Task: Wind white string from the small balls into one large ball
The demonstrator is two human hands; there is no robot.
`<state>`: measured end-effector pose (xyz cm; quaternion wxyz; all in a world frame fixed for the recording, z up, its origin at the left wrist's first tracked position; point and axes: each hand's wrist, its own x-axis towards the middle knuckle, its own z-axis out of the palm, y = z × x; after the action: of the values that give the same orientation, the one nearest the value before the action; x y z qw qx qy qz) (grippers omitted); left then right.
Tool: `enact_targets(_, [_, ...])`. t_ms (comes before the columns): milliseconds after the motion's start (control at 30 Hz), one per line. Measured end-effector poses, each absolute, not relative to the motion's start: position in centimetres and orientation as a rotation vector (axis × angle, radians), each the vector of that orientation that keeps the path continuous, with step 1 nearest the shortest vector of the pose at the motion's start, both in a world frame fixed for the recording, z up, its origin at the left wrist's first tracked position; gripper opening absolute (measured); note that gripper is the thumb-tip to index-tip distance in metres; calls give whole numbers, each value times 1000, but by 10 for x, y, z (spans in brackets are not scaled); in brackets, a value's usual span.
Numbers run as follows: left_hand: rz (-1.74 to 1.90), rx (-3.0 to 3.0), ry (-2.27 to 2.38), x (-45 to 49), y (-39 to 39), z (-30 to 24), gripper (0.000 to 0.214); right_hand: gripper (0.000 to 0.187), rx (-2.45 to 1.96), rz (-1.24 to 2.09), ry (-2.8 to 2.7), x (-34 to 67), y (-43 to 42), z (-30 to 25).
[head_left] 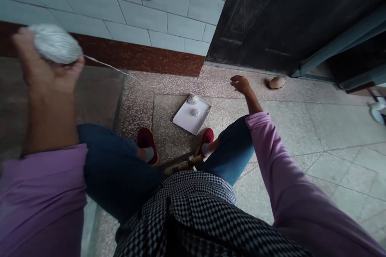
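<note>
My left hand [45,72] is raised at the upper left and grips a ball of white thread [56,43]. A thin strand [120,71] runs from the ball to the right, toward my right hand [240,84]. That hand is stretched out far over the floor with its fingers curled in a pinch; the strand is too thin to trace into it. On the floor between my red shoes [146,140] lies a white sheet [193,115] with two small white thread balls [193,99] on it.
I sit with knees apart in blue jeans and a checked apron [199,213]. A tiled wall with a red base band [141,58] stands ahead. A dark door [286,16] is at the right, with a brown rounded object [277,82] at its foot.
</note>
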<state>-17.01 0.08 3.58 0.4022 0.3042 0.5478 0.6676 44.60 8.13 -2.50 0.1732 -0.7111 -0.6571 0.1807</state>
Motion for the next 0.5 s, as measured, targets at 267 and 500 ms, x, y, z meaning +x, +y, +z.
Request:
enact_targets(267, [1417,934,1031,-22,23,1,88,48,-1244,1241,-1653,286,92,-63])
enact_targets(500, [1264,995,967,28,31,-21,77,48,-1009,1436,-1688,214,70,-83])
